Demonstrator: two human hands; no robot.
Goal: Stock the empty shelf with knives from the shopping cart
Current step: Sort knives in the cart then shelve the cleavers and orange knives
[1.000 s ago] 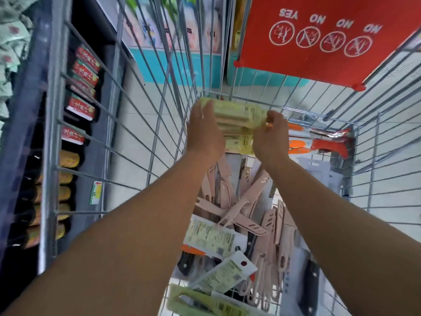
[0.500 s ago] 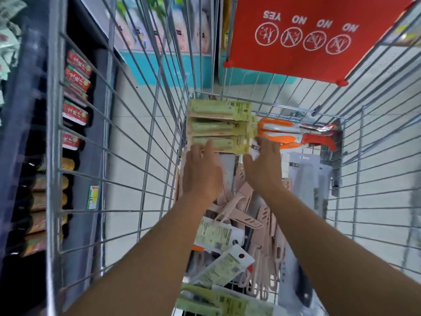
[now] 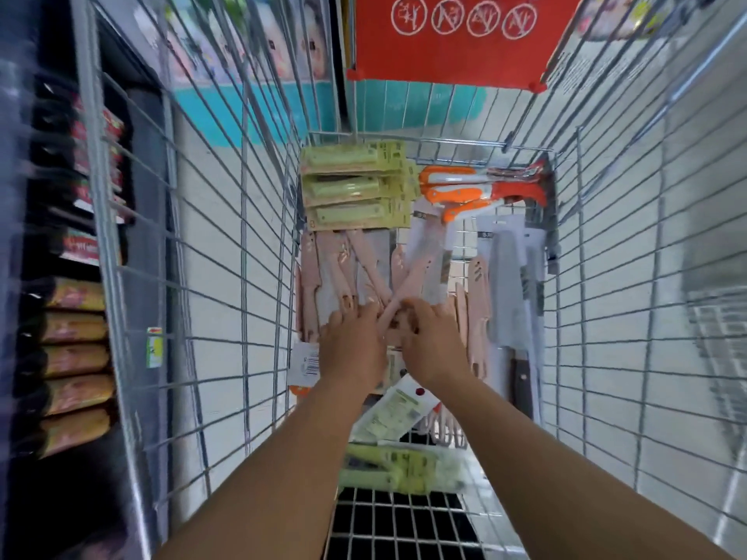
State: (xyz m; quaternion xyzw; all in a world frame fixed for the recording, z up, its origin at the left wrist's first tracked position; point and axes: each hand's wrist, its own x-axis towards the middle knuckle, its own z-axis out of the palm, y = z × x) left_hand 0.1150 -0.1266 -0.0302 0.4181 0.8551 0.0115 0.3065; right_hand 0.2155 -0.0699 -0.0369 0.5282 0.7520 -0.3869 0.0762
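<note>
Inside the silver wire shopping cart [image 3: 258, 252], both hands reach down onto a heap of pale pink plastic-handled knives [image 3: 343, 272] lying about the middle of the cart's floor. The left hand [image 3: 353, 345] lies palm-down on the pink heap with its fingers fairly straight and spread; whether it has hold of anything cannot be told, for the frame is blurred there. The right hand [image 3: 430, 343], just beside it and nearly touching it, has its fingers curled down among the pink handles, but a firm grip on any one knife cannot be made out.

At the far end of the cart, beyond the hands, three yellow-green carded knife packs [image 3: 351, 189] lie stacked in a column against the cart's far left corner. Right of them, against the far wall, lie orange-handled knives in red sleeves [image 3: 481, 187]. Along the cart's right side, next to the pink heap, lie grey-packaged cleavers [image 3: 507, 276], one showing a dark handle. Nearer the person than the hands, a white and green card pack [image 3: 398, 412] and more green-handled packs [image 3: 400, 466] rest on the cart's floor.

Above the cart's far wall hangs a red sign with white circular symbols [image 3: 461, 38]. Left of the cart, outside its wire side, stands a dark shelf with red and yellow packets [image 3: 72, 357].
</note>
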